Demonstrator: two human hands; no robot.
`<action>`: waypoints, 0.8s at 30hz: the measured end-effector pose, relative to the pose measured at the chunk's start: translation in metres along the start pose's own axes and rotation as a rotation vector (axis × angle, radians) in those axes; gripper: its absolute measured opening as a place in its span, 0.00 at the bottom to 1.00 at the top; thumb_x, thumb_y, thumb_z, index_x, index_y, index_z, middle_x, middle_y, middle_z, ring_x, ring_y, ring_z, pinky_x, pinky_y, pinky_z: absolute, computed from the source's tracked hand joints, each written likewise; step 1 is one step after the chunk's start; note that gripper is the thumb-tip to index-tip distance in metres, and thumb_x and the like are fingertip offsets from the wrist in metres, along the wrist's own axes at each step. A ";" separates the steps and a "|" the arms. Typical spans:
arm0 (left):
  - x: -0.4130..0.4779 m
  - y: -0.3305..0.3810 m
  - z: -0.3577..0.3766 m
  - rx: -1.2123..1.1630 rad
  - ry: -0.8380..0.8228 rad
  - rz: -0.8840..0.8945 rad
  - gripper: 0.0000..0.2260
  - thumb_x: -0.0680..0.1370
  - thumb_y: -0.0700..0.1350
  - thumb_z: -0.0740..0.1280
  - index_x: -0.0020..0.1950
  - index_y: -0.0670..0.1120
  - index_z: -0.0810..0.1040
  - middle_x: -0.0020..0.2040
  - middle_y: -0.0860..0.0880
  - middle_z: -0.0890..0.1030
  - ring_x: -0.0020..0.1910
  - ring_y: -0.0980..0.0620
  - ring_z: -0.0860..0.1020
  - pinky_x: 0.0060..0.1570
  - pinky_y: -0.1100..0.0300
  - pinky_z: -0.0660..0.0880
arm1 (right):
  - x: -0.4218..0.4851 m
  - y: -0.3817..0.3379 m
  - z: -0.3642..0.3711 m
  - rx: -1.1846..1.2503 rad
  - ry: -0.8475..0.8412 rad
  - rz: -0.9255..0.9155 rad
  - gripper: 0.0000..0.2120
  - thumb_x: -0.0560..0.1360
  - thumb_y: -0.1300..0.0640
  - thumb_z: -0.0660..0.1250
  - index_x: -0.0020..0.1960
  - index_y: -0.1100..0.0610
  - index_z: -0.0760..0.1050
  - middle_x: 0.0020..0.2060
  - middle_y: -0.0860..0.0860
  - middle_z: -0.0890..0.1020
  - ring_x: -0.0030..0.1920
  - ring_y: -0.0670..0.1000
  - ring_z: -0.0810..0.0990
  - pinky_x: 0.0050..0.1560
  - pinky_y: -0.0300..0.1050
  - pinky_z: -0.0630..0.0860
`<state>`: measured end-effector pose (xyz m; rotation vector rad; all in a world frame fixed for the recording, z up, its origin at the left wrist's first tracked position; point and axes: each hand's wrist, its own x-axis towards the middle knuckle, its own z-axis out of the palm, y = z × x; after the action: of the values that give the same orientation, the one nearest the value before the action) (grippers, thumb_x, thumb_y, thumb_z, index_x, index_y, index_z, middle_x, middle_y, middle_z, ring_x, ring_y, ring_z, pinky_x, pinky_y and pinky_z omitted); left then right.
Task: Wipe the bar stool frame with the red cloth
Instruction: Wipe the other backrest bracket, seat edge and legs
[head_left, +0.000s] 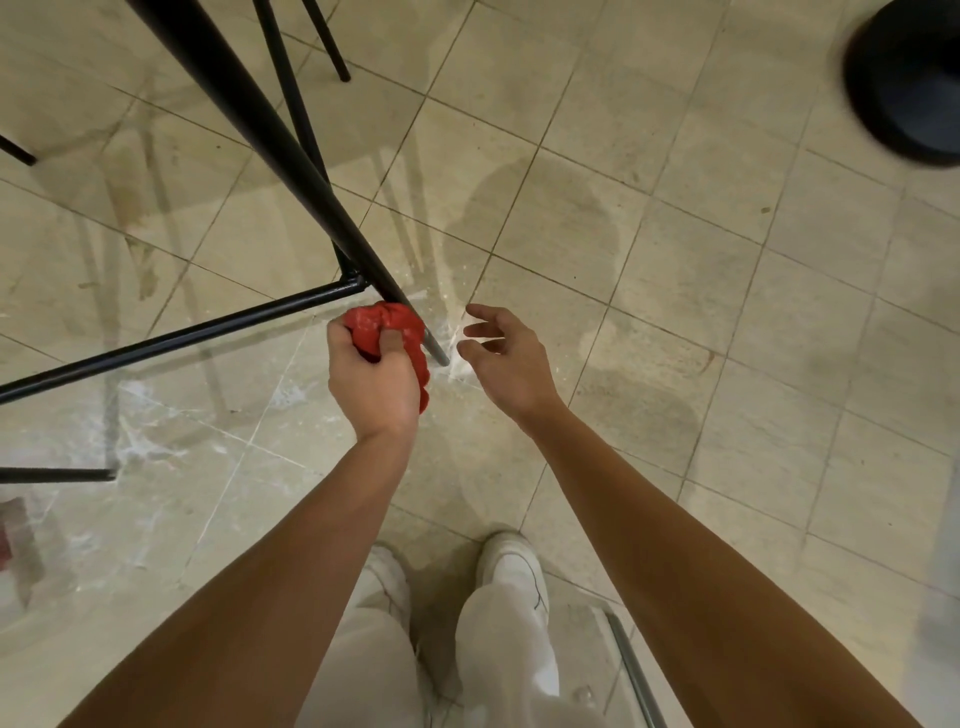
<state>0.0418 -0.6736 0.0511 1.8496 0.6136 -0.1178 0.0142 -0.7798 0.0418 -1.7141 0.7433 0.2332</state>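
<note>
The left grip (374, 379) clenches the bunched red cloth (363, 325) against the lower end of a bar stool frame (270, 135) leg that descends from 11 o'clock. At 3 o'clock of the cloth, the right grip (506, 358) hangs released, holding nothing. This leg seems nearly wiped. The next move probably calls for sliding the cloth along the crossbar (208, 327) toward 9 o'clock.

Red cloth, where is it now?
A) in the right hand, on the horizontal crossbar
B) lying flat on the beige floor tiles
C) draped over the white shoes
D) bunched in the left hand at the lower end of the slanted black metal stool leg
D: the left hand grips the bunched red cloth against the slanted black metal stool leg just above its foot; the right hand holds nothing.
</note>
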 end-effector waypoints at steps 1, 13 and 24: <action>-0.001 0.002 -0.001 -0.028 0.026 0.047 0.04 0.76 0.40 0.63 0.45 0.49 0.70 0.40 0.54 0.76 0.41 0.56 0.76 0.46 0.62 0.75 | 0.000 -0.001 -0.001 0.003 0.001 -0.007 0.20 0.74 0.58 0.66 0.66 0.51 0.71 0.54 0.47 0.79 0.42 0.38 0.75 0.39 0.28 0.71; 0.011 -0.013 0.008 0.179 -0.172 -0.210 0.09 0.81 0.46 0.60 0.60 0.45 0.69 0.52 0.50 0.74 0.52 0.49 0.74 0.56 0.56 0.71 | 0.005 0.003 0.006 0.054 -0.007 -0.016 0.19 0.74 0.60 0.66 0.64 0.51 0.72 0.52 0.48 0.79 0.42 0.39 0.76 0.35 0.21 0.70; 0.014 -0.020 0.002 0.224 -0.209 -0.052 0.12 0.77 0.47 0.66 0.58 0.43 0.71 0.46 0.52 0.76 0.46 0.54 0.76 0.48 0.64 0.72 | 0.000 0.018 0.024 0.113 0.020 -0.029 0.13 0.74 0.59 0.67 0.58 0.53 0.75 0.49 0.46 0.78 0.43 0.40 0.76 0.38 0.24 0.71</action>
<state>0.0451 -0.6654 0.0284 2.0050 0.5191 -0.4238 0.0086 -0.7597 0.0203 -1.6205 0.7322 0.1511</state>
